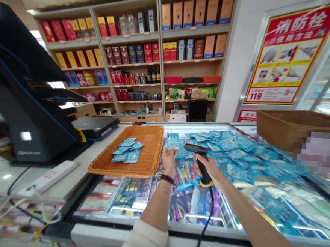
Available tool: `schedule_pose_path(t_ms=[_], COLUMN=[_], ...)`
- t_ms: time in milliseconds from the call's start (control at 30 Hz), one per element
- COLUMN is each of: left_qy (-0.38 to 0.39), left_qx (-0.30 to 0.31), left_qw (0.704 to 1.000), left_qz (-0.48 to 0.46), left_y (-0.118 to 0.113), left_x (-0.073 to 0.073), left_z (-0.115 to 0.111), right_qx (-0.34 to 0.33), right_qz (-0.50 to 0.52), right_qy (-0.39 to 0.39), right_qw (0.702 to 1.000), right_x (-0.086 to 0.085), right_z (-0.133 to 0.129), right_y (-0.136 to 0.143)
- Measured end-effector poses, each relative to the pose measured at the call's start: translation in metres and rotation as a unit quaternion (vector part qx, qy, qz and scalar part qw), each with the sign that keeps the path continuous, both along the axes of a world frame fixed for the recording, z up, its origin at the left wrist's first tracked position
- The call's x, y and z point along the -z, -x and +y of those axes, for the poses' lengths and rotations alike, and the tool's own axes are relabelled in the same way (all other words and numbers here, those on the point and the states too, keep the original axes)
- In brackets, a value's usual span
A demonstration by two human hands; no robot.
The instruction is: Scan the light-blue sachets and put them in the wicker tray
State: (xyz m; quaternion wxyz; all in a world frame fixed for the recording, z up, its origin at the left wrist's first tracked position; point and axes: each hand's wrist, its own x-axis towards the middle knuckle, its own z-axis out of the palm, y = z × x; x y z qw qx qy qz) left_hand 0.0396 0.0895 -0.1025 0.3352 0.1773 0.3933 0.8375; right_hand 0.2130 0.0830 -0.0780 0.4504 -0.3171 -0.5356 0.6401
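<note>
Shop: goods-filled shelves (191, 69) with edge tags (193, 27), till (27, 102), barcode scanner (196, 149), glass-topped display case (103, 232) beside counter (67, 184).

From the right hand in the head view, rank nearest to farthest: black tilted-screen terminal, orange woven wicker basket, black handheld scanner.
1. Black handheld scanner: gripped in the right hand.
2. Orange woven wicker basket: left, past the left hand.
3. Black tilted-screen terminal: far left, beyond the basket.

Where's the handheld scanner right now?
In the head view, the handheld scanner is right of centre, gripped in the right hand, near the blue packet in the left hand.
</note>
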Motion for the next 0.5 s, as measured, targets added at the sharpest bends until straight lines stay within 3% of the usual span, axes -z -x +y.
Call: schedule_pose_path(t_ms=[500], left_qy=[-0.006], left_qx=[0.006], left_qw=[1.0], left_qz=[0.018], left_y=[0.0042], left_x=[0.0074], left_z=[0.0043], right_qx=[-0.022], right_qz=[0.001], right_qy=[-0.011], right_qw=[1.0], right_x=[0.0065], right_z=[0.0055], right_y=[-0.0009])
